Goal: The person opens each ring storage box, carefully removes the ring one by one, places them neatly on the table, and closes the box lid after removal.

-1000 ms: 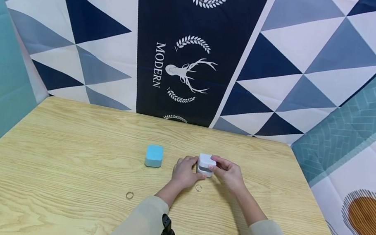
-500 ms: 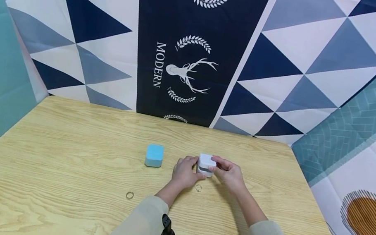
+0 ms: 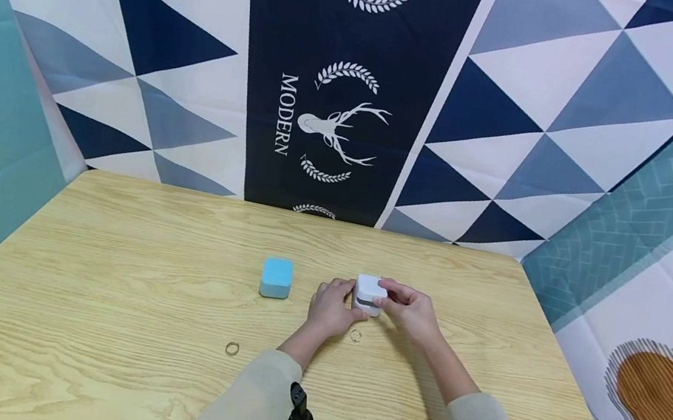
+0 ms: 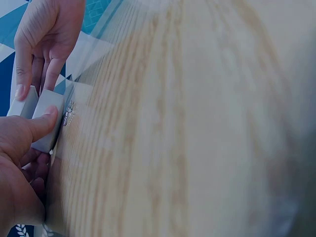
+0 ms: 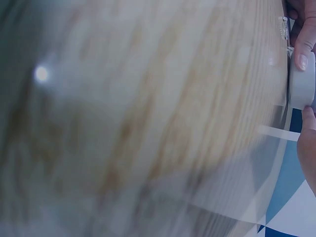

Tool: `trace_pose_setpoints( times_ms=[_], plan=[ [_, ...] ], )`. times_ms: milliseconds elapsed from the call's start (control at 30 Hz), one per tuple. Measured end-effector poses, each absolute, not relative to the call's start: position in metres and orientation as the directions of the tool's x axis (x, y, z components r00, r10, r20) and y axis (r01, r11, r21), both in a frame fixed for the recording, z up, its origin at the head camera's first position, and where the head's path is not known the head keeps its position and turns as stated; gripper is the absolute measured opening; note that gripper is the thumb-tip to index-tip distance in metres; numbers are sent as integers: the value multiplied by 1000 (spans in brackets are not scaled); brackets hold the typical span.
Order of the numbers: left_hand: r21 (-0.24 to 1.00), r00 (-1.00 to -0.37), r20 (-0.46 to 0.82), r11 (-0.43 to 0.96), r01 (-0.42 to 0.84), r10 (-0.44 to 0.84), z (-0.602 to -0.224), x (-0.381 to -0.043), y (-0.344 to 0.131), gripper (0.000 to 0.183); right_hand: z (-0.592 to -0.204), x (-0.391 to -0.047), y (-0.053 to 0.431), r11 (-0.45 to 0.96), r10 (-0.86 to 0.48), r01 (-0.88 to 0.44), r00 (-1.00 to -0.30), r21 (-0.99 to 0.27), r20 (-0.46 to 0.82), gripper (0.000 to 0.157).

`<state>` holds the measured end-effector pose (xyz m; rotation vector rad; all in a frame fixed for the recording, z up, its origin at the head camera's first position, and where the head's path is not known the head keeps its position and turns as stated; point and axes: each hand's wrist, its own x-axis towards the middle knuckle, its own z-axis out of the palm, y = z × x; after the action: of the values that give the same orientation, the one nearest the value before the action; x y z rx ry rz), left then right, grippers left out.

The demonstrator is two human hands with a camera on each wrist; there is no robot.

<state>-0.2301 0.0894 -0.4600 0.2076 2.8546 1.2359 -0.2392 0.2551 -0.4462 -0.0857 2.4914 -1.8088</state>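
Observation:
A small white box stands on the wooden table, its lid lifted a little, with a dark gap above the base. My left hand grips the base from the left, thumb across the front. From the right, my right hand pinches the lid. Lid and base appear apart in the left wrist view, the base under the left thumb. A thin ring with a sparkly part lies just in front of the box. What the box holds is hidden.
A light blue box sits left of the white one, shut. Another plain ring lies nearer the front left. Patterned cloth hangs behind and on both sides of the table.
The dark gap between the white lid and base has narrowed slightly as the lid came down. Both hands otherwise keep their places; the rings and blue box are still.

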Motion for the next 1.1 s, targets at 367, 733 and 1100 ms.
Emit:
trace_pose_setpoints(
  times_ms=[367, 733, 1100],
  plan=[
    [739, -992, 39, 665, 107, 117, -463, -227, 91, 67, -449, -237, 257, 300, -89, -29, -996, -954, 2, 42],
    [737, -993, 35, 668, 100, 110, -461, -232, 93, 67, -447, -242, 259, 296, -105, -30, -994, -955, -1, 42],
    [741, -994, 34, 665, 96, 104, -461, -236, 95, 66, -448, -248, 262, 300, -108, -25, -994, -954, -8, 42]
  ],
)
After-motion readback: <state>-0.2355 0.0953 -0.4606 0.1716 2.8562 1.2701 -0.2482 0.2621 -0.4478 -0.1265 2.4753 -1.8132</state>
